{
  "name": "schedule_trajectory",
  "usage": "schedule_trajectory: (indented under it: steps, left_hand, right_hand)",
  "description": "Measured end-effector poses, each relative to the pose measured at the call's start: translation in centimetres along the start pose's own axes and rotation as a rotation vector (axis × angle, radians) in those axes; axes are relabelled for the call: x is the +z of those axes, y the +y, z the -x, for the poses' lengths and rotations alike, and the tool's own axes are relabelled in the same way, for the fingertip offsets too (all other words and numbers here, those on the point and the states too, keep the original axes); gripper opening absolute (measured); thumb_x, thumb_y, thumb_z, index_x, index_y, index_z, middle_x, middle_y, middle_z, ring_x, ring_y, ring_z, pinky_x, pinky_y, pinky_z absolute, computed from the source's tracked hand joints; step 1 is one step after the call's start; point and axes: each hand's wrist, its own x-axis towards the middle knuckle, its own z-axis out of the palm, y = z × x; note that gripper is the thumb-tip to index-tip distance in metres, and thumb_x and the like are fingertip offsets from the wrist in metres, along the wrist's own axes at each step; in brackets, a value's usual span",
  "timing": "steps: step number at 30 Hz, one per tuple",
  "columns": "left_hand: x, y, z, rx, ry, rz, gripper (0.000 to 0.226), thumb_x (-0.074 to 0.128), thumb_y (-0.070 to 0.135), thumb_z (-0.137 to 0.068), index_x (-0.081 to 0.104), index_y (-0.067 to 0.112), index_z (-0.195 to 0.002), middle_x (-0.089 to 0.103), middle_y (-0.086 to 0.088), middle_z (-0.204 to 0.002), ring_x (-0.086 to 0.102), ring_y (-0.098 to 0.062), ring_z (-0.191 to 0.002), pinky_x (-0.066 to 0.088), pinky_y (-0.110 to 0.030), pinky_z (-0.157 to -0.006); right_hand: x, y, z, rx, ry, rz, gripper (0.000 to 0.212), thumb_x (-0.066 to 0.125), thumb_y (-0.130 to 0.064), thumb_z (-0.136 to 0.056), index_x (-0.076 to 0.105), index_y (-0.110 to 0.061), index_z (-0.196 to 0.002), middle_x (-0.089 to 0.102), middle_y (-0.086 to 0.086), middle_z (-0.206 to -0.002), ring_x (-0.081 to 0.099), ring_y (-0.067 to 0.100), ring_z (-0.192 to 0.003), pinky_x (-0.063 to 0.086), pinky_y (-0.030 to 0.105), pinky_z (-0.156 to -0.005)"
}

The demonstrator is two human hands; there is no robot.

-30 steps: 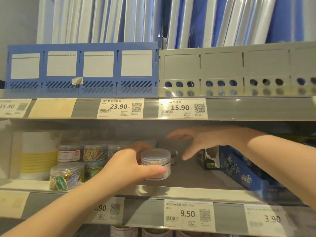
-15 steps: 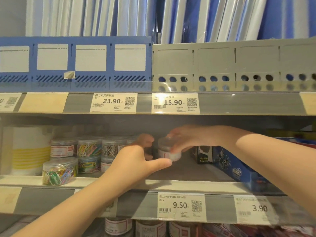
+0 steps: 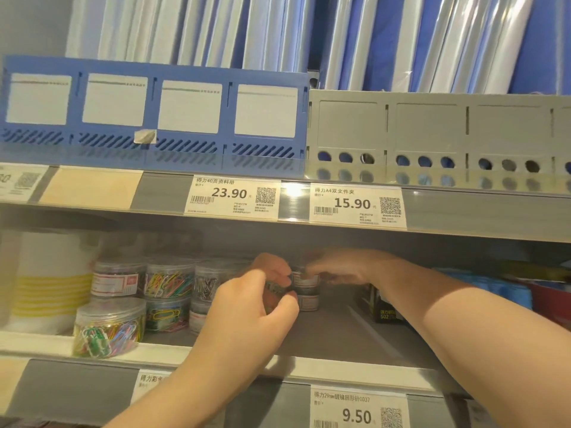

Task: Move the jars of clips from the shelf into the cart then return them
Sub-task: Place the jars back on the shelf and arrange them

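Middle shelf, centre of the frame: both hands are inside the shelf opening.

The left hand is curled, thumb above and fingers below, round a small jar. Only a dark, blurred sliver of this jar shows between them.

Just right of it stands a two-high stack. The upper jar sits on the lower jar; both carry red-and-white labels.

The right hand reaches in from the right of the frame, fingers laid over the upper jar's lid — motion blur hides whether they grip it or only touch it.

Left of centre, stacked jars of clips stand side by side at the back of the shelf. A single front jar of coloured clips sits at the shelf's front edge — lower left of the frame.

The price label on the rail at the lower right, below the hands, reads 9.50.
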Motion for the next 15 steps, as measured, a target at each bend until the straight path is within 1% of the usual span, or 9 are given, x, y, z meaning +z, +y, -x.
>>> schedule_trajectory:
  steps: [2, 5, 8, 9, 10, 12, 13, 14, 15]
  left_hand:
    - [-0.1, 0.0, 0.1, 0.034, -0.009, 0.015, 0.008, 0.058, 0.024, -0.081, 0.058, 0.027, -0.087, 0.066, -0.005, -0.068, 0.059, -0.015, -0.063, 0.045, -0.024, -0.064]
    - [-0.2, 0.0, 0.0, 0.047, -0.012, 0.031, 0.011, 0.055, 0.032, -0.077, 0.057, 0.029, -0.087, 0.066, -0.003, -0.070, 0.061, -0.015, -0.064, 0.049, -0.027, -0.065]
    - [-0.2, 0.0, 0.1, 0.055, -0.022, 0.041, 0.008, 0.057, 0.028, -0.079, 0.056, 0.030, -0.087, 0.067, -0.002, -0.076, 0.063, -0.016, -0.065, 0.050, -0.033, -0.070]
    - [-0.2, 0.0, 0.1, 0.061, -0.022, 0.052, 0.008, 0.058, 0.027, -0.079, 0.055, 0.030, -0.086, 0.067, 0.000, -0.078, 0.063, -0.016, -0.065, 0.050, -0.033, -0.070]
    - [-0.2, 0.0, 0.1, 0.062, -0.022, 0.060, 0.009, 0.057, 0.029, -0.077, 0.055, 0.030, -0.086, 0.067, 0.002, -0.079, 0.062, -0.016, -0.065, 0.050, -0.034, -0.070]
    - [-0.1, 0.0, 0.2, 0.061, -0.012, 0.071, 0.015, 0.053, 0.033, -0.070, 0.055, 0.031, -0.085, 0.066, 0.007, -0.081, 0.062, -0.015, -0.066, 0.052, -0.036, -0.071]
    - [-0.1, 0.0, 0.2, 0.060, -0.009, 0.084, 0.015, 0.053, 0.032, -0.070, 0.055, 0.031, -0.085, 0.065, 0.010, -0.082, 0.063, -0.015, -0.066, 0.053, -0.037, -0.071]
    - [0.0, -0.1, 0.2, 0.056, -0.009, 0.092, 0.012, 0.056, 0.029, -0.074, 0.056, 0.030, -0.085, 0.065, 0.012, -0.083, 0.063, -0.016, -0.066, 0.053, -0.037, -0.072]
    - [0.0, -0.1, 0.2, 0.059, -0.010, 0.093, 0.011, 0.060, 0.024, -0.078, 0.056, 0.030, -0.086, 0.065, 0.013, -0.083, 0.062, -0.015, -0.066, 0.052, -0.036, -0.072]
  right_hand:
    - [0.0, 0.5, -0.2, -0.016, -0.058, -0.019, 0.030, 0.067, -0.016, -0.083, 0.061, -0.021, -0.111, 0.061, -0.001, -0.116, 0.054, 0.014, -0.110, 0.039, 0.028, -0.094]
    - [0.3, 1.0, -0.2, -0.057, -0.101, -0.152, 0.044, 0.065, -0.003, -0.085, 0.052, -0.026, -0.121, 0.061, -0.006, -0.117, 0.055, 0.013, -0.111, 0.044, 0.025, -0.094]
    - [0.6, 1.6, -0.4, -0.070, -0.062, -0.183, 0.073, 0.067, 0.004, -0.082, 0.035, -0.024, -0.142, 0.047, -0.001, -0.138, 0.049, 0.017, -0.121, 0.042, 0.030, -0.102]
    - [0.6, 1.8, -0.4, -0.074, -0.053, -0.180, 0.077, 0.067, 0.004, -0.081, 0.031, -0.023, -0.144, 0.043, -0.001, -0.141, 0.048, 0.018, -0.122, 0.043, 0.028, -0.100]
    - [0.7, 1.9, -0.2, -0.079, -0.049, -0.178, 0.078, 0.066, 0.005, -0.082, 0.029, -0.022, -0.145, 0.042, -0.002, -0.141, 0.047, 0.016, -0.121, 0.044, 0.023, -0.095]
    - [0.6, 2.0, 0.1, -0.089, -0.048, -0.171, 0.078, 0.063, 0.007, -0.083, 0.027, -0.023, -0.145, 0.042, -0.005, -0.134, 0.048, 0.014, -0.113, 0.045, 0.012, -0.078]
    - [0.5, 2.1, 0.1, -0.087, -0.049, -0.169, 0.078, 0.062, 0.007, -0.084, 0.026, -0.023, -0.145, 0.041, -0.003, -0.134, 0.048, 0.013, -0.111, 0.045, 0.010, -0.074]
    - [0.5, 2.1, 0.1, -0.084, -0.052, -0.171, 0.079, 0.063, 0.007, -0.084, 0.025, -0.023, -0.146, 0.039, -0.002, -0.138, 0.047, 0.014, -0.112, 0.045, 0.012, -0.078]
    - [0.5, 2.2, 0.0, -0.082, -0.055, -0.176, 0.081, 0.064, 0.006, -0.083, 0.024, -0.023, -0.147, 0.037, -0.001, -0.143, 0.047, 0.016, -0.116, 0.045, 0.017, -0.086]
